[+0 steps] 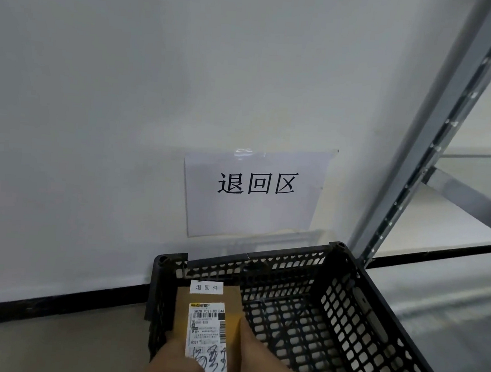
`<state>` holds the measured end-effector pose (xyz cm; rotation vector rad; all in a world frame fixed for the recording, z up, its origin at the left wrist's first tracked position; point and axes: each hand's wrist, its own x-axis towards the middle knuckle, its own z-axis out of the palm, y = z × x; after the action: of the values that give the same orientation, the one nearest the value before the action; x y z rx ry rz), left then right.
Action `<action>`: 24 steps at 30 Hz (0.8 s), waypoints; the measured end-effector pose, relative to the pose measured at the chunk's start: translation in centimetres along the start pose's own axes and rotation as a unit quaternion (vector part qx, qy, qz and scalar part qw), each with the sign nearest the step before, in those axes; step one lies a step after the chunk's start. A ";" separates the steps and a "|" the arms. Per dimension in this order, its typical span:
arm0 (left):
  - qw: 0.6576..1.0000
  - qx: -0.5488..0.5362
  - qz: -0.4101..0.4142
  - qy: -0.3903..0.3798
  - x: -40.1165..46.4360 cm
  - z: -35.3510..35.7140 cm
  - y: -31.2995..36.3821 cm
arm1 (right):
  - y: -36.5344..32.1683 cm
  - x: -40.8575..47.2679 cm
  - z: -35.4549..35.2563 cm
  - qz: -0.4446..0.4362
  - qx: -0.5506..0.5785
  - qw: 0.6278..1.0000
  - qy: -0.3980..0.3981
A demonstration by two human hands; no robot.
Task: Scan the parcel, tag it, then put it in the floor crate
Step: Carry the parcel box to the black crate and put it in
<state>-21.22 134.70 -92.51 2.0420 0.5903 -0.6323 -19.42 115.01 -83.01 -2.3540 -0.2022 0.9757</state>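
While both hands, left hand and right hand, clasp the tagged cardboard parcel over the black floor crate, its near corner may catch the left rim on release.

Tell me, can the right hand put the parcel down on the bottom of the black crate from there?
Probably yes. The right hand already holds the parcel inside the crate, and the mesh bottom beside it looks bare, so nothing seems to block the way.
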 end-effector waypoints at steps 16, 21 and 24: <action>0.995 0.066 0.052 -0.056 -7.8 -1.9 6.5 | -0.2 -0.4 0.1 0.022 0.019 1.000 -0.011; 0.995 0.067 0.054 -0.042 -8.3 -2.4 6.5 | -0.2 -0.4 0.4 0.024 -0.005 1.000 -0.005; 0.996 0.070 0.049 -0.017 -8.7 -2.5 6.5 | -0.3 -0.8 0.5 0.029 -0.010 1.000 -0.001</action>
<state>-23.22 132.26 -81.83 2.1710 0.4334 -0.6646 -20.30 115.21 -82.57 -2.3897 -0.1466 1.0080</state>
